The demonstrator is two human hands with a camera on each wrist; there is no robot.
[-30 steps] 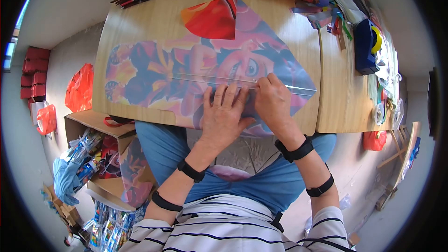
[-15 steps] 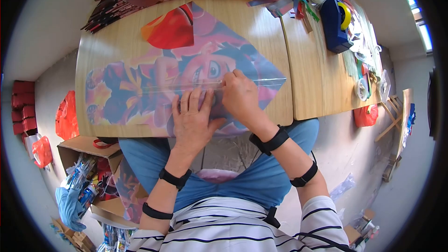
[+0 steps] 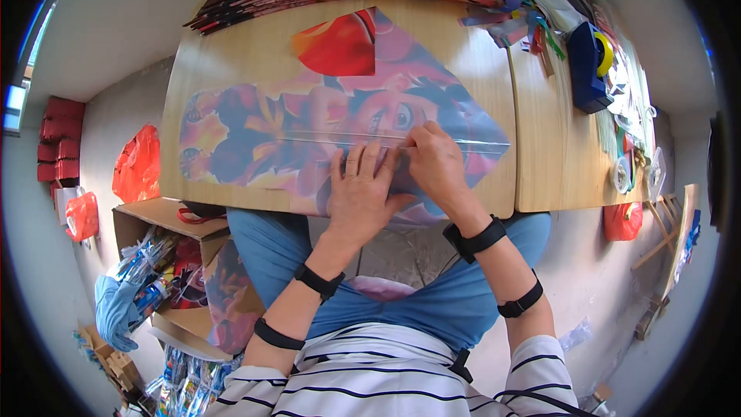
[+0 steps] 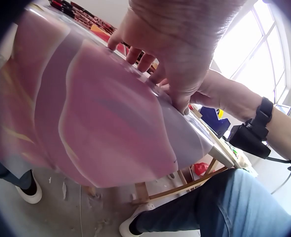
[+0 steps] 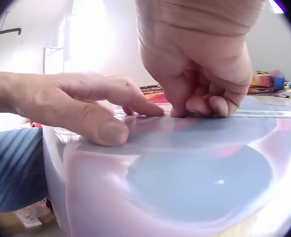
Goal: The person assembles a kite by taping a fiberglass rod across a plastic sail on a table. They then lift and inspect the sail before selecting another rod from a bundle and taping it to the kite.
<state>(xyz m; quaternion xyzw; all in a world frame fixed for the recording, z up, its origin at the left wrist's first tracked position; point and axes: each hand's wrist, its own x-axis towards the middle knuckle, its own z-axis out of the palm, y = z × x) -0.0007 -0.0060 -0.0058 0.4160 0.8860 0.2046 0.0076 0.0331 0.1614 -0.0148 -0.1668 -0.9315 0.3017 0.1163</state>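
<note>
Head view: high, farther, facing down.
Left wrist view: close, facing the sheet [image 4: 113, 118].
Right wrist view: close, low, sharing this sheet.

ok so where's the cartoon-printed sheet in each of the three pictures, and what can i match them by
Head: the cartoon-printed sheet lies above the picture's centre, on the table.
Left wrist: the sheet fills the left and centre.
Right wrist: the sheet spans the lower centre and right.
Shared landmark: the left hand, fingers on the sheet; upper centre-right in left wrist, left side in right wrist.
</note>
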